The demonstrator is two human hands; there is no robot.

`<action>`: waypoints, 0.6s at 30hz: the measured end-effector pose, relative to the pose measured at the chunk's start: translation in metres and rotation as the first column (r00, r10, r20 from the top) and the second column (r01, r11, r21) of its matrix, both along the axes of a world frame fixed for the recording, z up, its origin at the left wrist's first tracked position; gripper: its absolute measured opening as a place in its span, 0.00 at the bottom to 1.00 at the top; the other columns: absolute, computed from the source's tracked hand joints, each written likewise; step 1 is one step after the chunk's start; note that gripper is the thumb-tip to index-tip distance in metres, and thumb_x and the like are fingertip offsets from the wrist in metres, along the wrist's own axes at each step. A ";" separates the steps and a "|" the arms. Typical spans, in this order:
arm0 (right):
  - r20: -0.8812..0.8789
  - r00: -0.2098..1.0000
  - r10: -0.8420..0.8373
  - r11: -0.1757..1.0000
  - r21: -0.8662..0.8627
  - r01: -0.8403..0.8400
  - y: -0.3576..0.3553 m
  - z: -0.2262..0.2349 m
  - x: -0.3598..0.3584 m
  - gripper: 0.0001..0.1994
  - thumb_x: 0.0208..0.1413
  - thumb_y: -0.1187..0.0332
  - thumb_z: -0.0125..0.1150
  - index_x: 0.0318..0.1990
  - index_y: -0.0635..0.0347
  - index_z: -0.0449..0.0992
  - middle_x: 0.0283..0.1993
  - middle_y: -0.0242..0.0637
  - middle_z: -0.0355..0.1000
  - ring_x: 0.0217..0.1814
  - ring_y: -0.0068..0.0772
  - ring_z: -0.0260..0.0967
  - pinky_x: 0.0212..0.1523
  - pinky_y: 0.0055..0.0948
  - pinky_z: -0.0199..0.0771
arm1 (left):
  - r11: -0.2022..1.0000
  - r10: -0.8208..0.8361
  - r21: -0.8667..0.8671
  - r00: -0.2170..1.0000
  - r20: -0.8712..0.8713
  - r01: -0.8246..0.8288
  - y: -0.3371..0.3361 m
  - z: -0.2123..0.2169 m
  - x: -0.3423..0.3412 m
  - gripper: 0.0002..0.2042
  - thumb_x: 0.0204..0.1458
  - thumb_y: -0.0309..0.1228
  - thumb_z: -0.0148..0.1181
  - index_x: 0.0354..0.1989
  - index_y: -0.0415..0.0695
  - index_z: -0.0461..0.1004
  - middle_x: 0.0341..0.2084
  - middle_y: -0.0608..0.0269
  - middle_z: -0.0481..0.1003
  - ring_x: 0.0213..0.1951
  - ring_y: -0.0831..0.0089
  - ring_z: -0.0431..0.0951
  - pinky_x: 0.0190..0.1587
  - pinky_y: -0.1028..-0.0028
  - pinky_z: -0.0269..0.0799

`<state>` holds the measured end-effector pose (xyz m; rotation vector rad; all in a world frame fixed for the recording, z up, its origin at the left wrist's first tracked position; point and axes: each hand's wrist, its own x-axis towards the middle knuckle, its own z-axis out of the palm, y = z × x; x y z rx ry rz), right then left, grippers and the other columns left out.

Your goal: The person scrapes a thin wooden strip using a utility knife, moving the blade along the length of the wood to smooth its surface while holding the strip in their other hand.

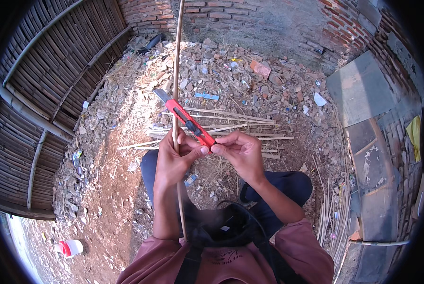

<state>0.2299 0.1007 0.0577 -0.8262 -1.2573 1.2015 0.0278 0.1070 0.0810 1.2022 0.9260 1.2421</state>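
Knife [189, 124]: red, black slider, blade out

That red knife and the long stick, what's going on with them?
A seated person holds a long thin bamboo strip upright in the left hand. The right hand grips a red utility knife, its blade laid against the strip. More thin bamboo strips lie on the rubble-strewn ground just ahead.

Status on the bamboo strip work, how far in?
Done: thin split strips already lie on the ground ahead. In hand: left hand holds a long bamboo strip upright, right hand holds the red utility knife against it. Left: a bundle of strips lies at the right, seemingly unworked.
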 end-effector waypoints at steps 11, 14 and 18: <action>-0.103 0.994 0.028 0.999 -0.031 -0.031 -0.002 -0.001 -0.004 0.06 0.60 0.81 0.72 0.44 0.70 0.84 0.43 0.44 0.84 0.44 0.29 0.85 0.45 0.27 0.90 | 0.999 0.038 -0.011 0.998 0.049 -0.038 -0.001 -0.003 0.004 0.24 0.54 0.11 0.70 0.39 0.47 0.56 0.31 0.52 0.82 0.37 0.69 0.87 0.43 0.71 0.87; -0.091 0.995 0.049 0.998 -0.046 -0.053 0.000 -0.006 -0.003 0.06 0.62 0.79 0.71 0.45 0.71 0.84 0.43 0.45 0.84 0.43 0.30 0.85 0.45 0.27 0.90 | 0.999 0.038 -0.024 0.998 0.039 -0.037 0.000 -0.003 0.002 0.25 0.54 0.11 0.70 0.39 0.47 0.55 0.31 0.52 0.82 0.37 0.68 0.88 0.43 0.71 0.88; -0.170 0.970 0.176 0.975 -0.107 -0.195 0.007 -0.001 0.008 0.10 0.64 0.77 0.70 0.50 0.71 0.81 0.44 0.45 0.84 0.44 0.31 0.85 0.45 0.27 0.89 | 1.000 -0.002 -0.003 0.999 0.055 0.002 -0.001 -0.001 -0.004 0.25 0.55 0.11 0.69 0.39 0.47 0.55 0.32 0.51 0.83 0.38 0.68 0.88 0.44 0.71 0.88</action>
